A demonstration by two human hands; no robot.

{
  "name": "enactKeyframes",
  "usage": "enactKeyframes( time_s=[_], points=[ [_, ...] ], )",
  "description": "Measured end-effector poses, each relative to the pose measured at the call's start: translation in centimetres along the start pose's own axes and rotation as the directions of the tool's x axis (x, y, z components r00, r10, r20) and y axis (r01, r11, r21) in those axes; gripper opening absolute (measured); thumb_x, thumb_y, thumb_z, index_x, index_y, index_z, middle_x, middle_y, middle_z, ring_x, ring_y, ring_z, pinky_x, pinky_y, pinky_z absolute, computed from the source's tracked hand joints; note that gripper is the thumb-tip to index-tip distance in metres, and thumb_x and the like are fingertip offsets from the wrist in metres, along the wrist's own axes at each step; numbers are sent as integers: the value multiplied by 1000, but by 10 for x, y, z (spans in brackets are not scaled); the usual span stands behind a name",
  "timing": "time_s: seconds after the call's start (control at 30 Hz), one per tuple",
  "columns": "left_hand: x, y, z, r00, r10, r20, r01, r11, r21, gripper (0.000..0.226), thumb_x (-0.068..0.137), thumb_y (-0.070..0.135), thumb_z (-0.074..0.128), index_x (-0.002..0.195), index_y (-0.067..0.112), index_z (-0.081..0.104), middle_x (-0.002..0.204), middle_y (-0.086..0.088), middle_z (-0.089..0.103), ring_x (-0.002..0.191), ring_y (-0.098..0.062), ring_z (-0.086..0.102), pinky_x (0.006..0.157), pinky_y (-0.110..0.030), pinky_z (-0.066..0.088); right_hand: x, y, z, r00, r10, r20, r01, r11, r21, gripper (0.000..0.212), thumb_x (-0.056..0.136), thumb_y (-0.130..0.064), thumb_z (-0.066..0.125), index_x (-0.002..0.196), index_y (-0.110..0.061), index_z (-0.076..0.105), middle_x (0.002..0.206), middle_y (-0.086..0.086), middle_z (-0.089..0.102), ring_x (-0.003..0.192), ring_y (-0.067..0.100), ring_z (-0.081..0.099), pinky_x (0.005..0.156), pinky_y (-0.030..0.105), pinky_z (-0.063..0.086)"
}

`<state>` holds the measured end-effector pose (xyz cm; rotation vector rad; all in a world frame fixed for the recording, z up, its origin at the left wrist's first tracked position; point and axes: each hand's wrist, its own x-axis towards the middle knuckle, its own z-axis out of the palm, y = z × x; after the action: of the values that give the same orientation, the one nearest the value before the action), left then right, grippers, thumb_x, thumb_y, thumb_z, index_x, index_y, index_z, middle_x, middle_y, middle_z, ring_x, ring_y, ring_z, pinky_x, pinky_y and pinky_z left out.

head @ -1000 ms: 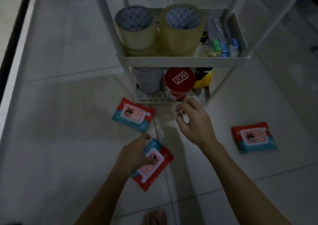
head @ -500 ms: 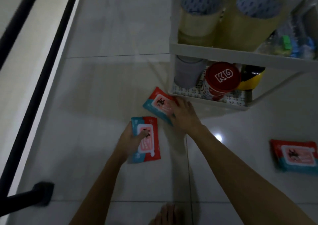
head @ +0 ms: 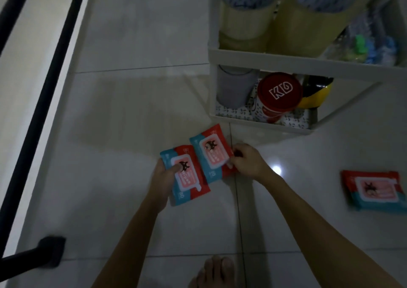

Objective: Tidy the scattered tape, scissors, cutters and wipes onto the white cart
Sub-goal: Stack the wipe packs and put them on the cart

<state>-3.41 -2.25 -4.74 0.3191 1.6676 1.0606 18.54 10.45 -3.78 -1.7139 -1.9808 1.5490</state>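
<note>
**Two wipe packs in hand, one left on the floor**

The left hand (head: 164, 178) clasps a wipes pack (head: 187, 175), thumb pressed on its label. Just beside it, the right hand (head: 247, 163) pinches a second pack (head: 212, 153) by its edge, seemingly bringing the two together to carry as one. A third pack (head: 374, 189) lies well apart on the tiles. The white cart (head: 264, 56) stands beyond, its tape rolls (head: 244, 21) already shelved.

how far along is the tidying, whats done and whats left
Done: two tape rolls and some small tools, too blurred to identify, sit on the white cart. In hand: the left hand holds one wipes pack, and the right hand grips a second pack beside it. Left: a third pack lies on the floor to the right, and none of the three is on the cart yet.
</note>
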Motion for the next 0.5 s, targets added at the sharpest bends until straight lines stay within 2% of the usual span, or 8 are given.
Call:
enactKeyframes(
  time_s=[0.07,0.1,0.17,0.2,0.27,0.4,0.5],
  points=[
    [1,2,8,1000,10,22,-9,1000,-12,25,100,5,59,111,26,65,90,1,82,77,-15,80,64,-33,63,-13,5,-8,995,83,-59,-64,961,269,10,80,3,65,82,-5,60,85,11,69,82,28,67,65,35,57],
    [2,4,13,1000,7,25,-7,1000,-23,24,101,8,59,114,27,65,94,0,82,80,-17,80,67,-37,64,-21,7,-14,994,97,-52,-70,920,385,11,81,6,64,84,-4,60,88,14,70,82,28,69,64,33,58],
    [1,8,28,998,5,66,1,997,-80,20,103,21,60,121,26,65,105,-5,82,92,-24,80,81,-48,64,-37,9,-22,995,95,-3,-80,856,511,15,85,9,63,88,-5,61,95,18,71,84,26,72,64,28,60],
    [0,10,37,993,-8,115,22,993,-118,27,102,31,61,128,23,64,113,-9,80,101,-29,78,89,-54,62,-43,10,-25,996,91,12,-83,841,535,16,86,10,63,88,-6,62,98,18,72,88,26,73,67,28,61],
    [-3,15,59,978,-47,202,78,986,-149,45,99,44,61,136,19,63,123,-12,76,113,-34,74,98,-56,58,-52,16,-27,996,91,17,-85,830,552,16,89,10,63,90,-5,64,101,14,73,92,23,74,71,27,62],
    [1,16,102,966,-48,253,69,995,-74,34,98,26,69,130,15,66,120,-15,77,110,-35,75,99,-57,57,-65,32,-39,991,128,-35,-77,773,630,14,90,11,61,102,5,66,102,16,76,90,21,76,72,26,62],
    [3,14,131,941,-106,320,129,990,-49,42,93,31,74,130,12,68,122,-18,76,114,-38,72,105,-59,53,-78,47,-53,989,136,-66,-56,738,672,18,86,13,60,99,3,68,98,16,76,87,22,75,75,27,62]
  ],
)
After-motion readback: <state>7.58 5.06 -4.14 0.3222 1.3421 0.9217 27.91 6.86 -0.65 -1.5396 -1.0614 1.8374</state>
